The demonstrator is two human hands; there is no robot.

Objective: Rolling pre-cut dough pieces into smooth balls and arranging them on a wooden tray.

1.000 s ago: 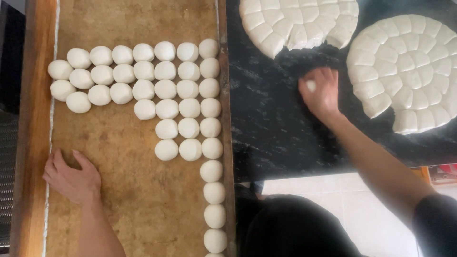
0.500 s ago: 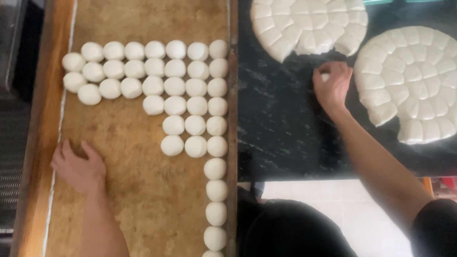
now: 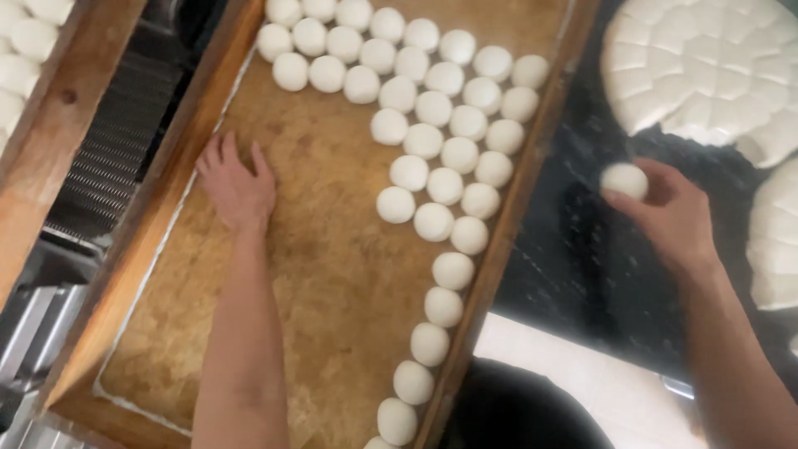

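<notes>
My right hand point(image 3: 677, 218) holds a small round white dough ball point(image 3: 624, 180) at its fingertips above the black counter point(image 3: 582, 266). My left hand point(image 3: 235, 185) lies flat, fingers spread, on the bare floured bottom of a long wooden tray point(image 3: 291, 274). Several white dough balls point(image 3: 432, 141) sit in rows across the tray's far part, and a single line of them runs down along its right wall. A large round slab of white dough point(image 3: 698, 66), scored into pieces, lies on the counter beyond my right hand.
A second scored dough slab point(image 3: 777, 237) shows at the right edge. Another wooden tray with dough balls point(image 3: 25, 41) peeks in at the top left. A dark metal grille point(image 3: 108, 158) lies between the two trays. White floor point(image 3: 582, 366) shows below the counter.
The view has tilted and swung. My right hand has lifted a rolled dough ball off the counter and moved it toward the tray. My left hand stays flat on the tray.
</notes>
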